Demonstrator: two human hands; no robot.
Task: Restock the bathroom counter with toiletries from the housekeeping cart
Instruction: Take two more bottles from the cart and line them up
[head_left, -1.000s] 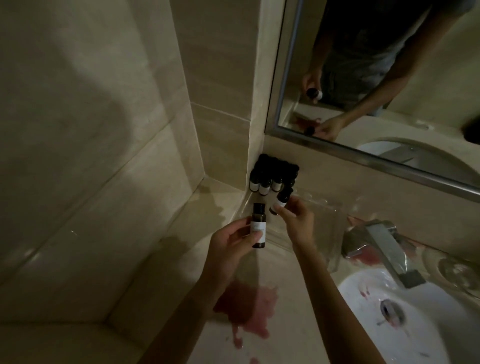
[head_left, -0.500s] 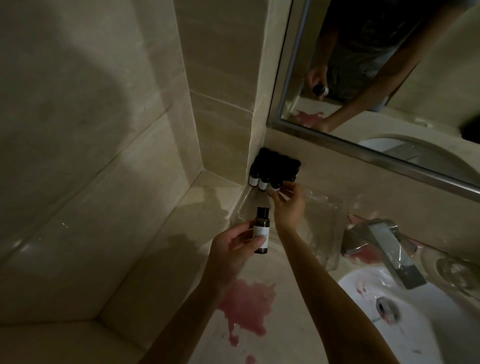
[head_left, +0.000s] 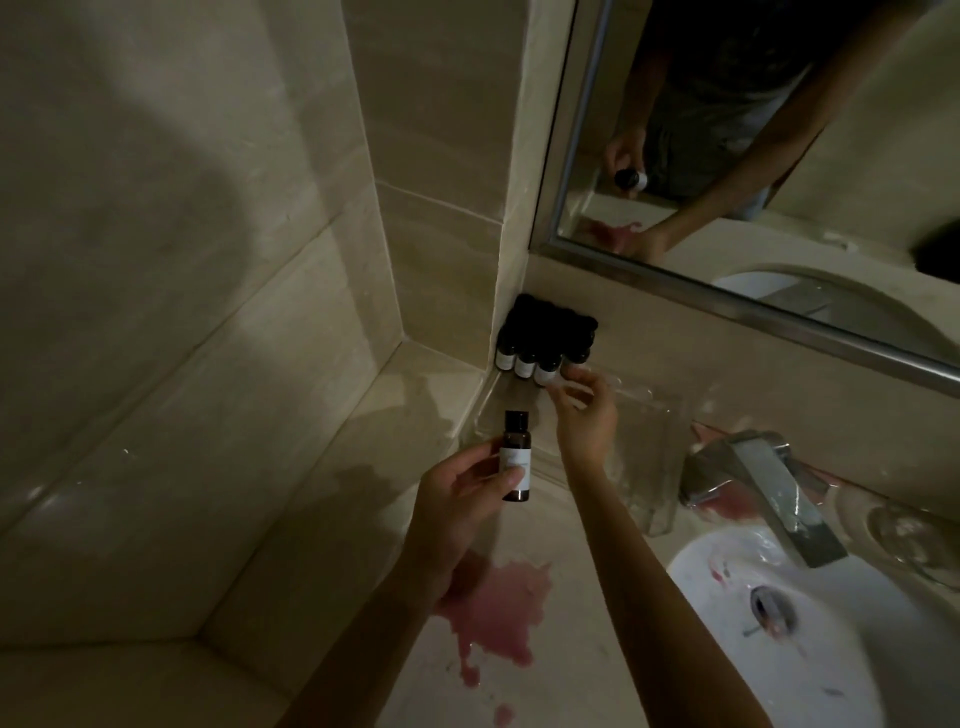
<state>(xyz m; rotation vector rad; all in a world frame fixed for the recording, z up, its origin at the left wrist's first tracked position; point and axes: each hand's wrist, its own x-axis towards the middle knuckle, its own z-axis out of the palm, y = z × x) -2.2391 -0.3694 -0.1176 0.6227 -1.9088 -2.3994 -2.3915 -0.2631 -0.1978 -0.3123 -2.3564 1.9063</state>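
At the back left corner of the counter, against the wall under the mirror: a cluster of small dark bottles with white labels, standing upright and packed close, at the far end of a clear tray; the tray lies along the wall between the corner and the faucet.

My right hand: reaching over the tray, fingers bent, tips at the front right bottle of the cluster; whether they pinch it or only touch it, I cannot tell.

My left hand: holding one more bottle upright, thumb across its white label, fingers curled behind; held in the air just in front of the tray, apart from the cluster.

Elsewhere: a pink spill on the counter under my left wrist; a white sink at right, with pink marks near the drain; more pink around the faucet base.
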